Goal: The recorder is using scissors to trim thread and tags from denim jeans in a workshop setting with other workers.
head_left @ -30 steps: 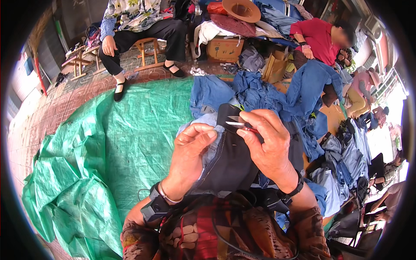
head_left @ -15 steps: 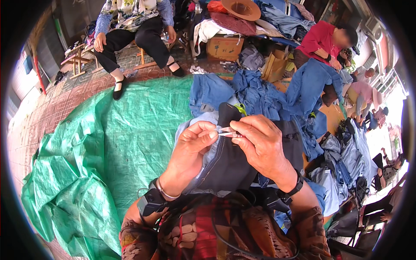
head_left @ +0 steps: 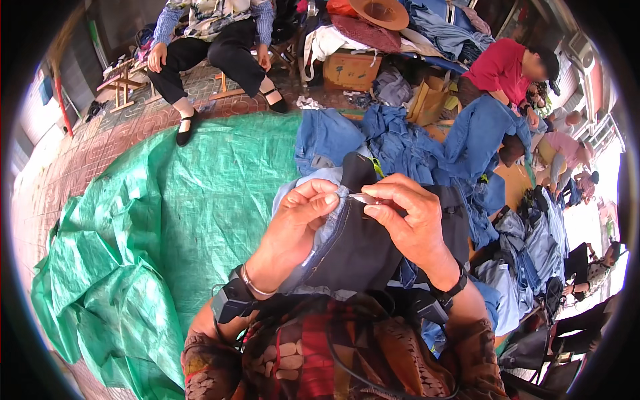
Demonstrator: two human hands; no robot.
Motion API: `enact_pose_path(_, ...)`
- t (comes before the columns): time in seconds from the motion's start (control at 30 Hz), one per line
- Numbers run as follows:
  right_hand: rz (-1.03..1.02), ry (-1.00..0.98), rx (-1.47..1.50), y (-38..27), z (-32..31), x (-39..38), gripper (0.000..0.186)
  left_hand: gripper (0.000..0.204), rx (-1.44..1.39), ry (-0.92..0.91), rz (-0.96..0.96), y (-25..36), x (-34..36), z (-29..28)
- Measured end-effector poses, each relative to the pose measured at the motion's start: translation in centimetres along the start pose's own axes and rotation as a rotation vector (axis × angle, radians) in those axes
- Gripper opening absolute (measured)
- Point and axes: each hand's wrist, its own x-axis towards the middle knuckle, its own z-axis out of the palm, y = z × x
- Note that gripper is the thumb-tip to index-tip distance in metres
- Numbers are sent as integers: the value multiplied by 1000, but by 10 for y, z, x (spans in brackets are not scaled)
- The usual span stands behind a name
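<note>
The left hand pinches a denim seam; the right hand grips thread snips, which should spare the cloth.

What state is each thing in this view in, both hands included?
Denim garment, draped, one edge pinched up
Small snips, held at the garment's edge, blades shut or nearly so
Left hand, pinching the garment
Right hand, gripping the snips
Green tarp, spread out, rumpled at left
Blue jeans, loosely heaped
</note>
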Motion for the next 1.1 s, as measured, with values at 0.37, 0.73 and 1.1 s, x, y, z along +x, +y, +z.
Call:
enact_pose_path(0.37,98,82,208,13,4,-1,33,51,-61,-60,-73,15,-11,-34)
enact_pose_path(0.73,106,-161,218,-10,34,8,35,29,292,104,-150,-2,-48,-80)
enact_pose_path(1.1,11,-346,105,-5,61,14,19,45,503,111,29,3,-66,-49)
